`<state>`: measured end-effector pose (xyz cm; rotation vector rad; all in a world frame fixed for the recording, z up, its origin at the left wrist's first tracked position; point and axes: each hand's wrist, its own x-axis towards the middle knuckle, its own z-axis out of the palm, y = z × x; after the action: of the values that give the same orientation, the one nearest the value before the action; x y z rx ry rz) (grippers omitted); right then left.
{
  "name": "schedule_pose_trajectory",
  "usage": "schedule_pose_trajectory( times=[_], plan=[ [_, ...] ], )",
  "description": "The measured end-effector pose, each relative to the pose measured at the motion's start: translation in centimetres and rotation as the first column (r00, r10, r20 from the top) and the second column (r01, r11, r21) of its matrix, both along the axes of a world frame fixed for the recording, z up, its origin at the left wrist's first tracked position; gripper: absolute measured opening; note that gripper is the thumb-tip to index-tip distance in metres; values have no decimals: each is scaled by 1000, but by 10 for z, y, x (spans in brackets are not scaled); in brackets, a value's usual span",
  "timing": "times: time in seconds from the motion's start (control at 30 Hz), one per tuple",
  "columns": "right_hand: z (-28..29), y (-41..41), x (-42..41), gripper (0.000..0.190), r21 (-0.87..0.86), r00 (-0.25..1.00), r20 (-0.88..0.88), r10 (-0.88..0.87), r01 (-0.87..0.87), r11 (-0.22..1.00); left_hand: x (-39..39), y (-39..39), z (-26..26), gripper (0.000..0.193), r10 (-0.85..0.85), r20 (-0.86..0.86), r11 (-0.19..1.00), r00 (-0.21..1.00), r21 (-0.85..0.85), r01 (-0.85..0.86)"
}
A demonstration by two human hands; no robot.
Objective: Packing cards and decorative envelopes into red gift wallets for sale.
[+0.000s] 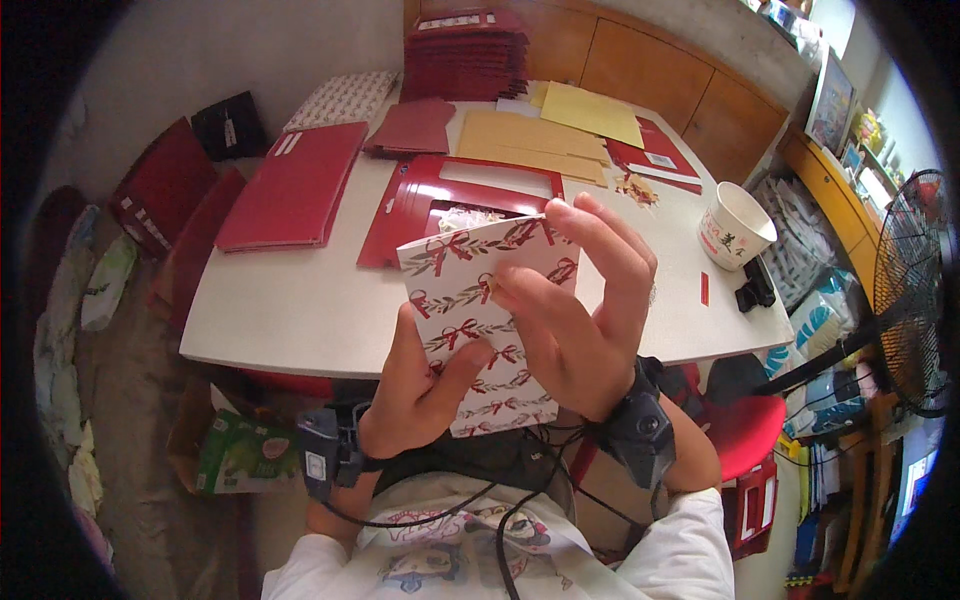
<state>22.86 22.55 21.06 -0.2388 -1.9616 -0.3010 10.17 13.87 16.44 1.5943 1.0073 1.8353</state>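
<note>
A white paper packet or folded sheet (480,390), printed with red bows and green sprigs, is held up over the table's near edge. My left hand (435,382) grips its left side, thumb on the front face. My right hand (577,315) is at its upper right, with fingers at the top edge and a fingertip against the printed face. Behind it on the white table (285,322) lies a red folder with cut-out windows (386,225), partly hidden by the packet. What is behind the packet is hidden.
Red folders (292,187), a patterned stack (341,101), a tall red stack (465,60), dark red cards (412,127), tan envelopes (517,142) and yellow sheets (592,112) lie across the table. At right stand a paper cup (735,225) and a black clip-like object (755,289); a fan (911,292) is beyond.
</note>
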Motion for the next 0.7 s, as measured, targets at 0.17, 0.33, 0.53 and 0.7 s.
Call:
schedule_pose_trajectory(
  times=[0.17,0.33,0.53,0.7],
  plan=[
    [0,-4,1,23,-16,1000,0,-14,14,1000,1,-4,0,37,-95,99,993,991,-56,100],
    [1,-5,7,23,-57,999,36,22,-20,998,6,-2,-1,37,-96,80,993,992,-64,101],
    [23,-13,14,21,-65,981,184,-64,78,995,2,-1,1,26,30,-187,1000,982,4,-30],
    [21,-19,14,22,-113,977,196,-88,111,987,5,-1,1,27,56,-244,998,968,-15,-62]
  ],
)
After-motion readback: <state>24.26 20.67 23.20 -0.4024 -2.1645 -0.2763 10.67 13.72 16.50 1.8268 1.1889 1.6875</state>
